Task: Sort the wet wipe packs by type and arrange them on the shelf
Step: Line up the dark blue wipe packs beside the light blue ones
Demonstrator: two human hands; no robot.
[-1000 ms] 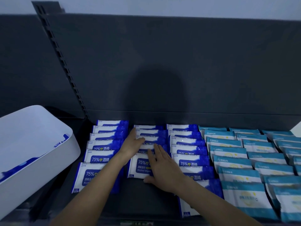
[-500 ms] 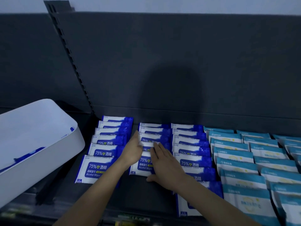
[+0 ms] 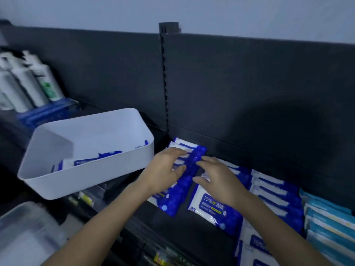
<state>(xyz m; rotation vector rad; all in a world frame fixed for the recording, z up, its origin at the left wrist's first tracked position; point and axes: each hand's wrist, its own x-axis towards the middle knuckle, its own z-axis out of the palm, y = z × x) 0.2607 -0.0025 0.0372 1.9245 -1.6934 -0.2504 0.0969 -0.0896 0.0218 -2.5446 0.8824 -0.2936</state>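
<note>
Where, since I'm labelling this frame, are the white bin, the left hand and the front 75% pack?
white bin (image 3: 86, 179): head view, on its front wall.
left hand (image 3: 163, 169): head view, on the back of the hand.
front 75% pack (image 3: 212, 205): head view, on its blue label.

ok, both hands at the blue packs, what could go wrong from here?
1. Left hand and right hand work over overlapped blue packs; a sideways push could skew the rows.
2. The blue rows border the teal packs; shoved packs might cross over and mix types.
3. The white bin, with packs inside, sits close to the left forearm; a bump could shift it.
</note>
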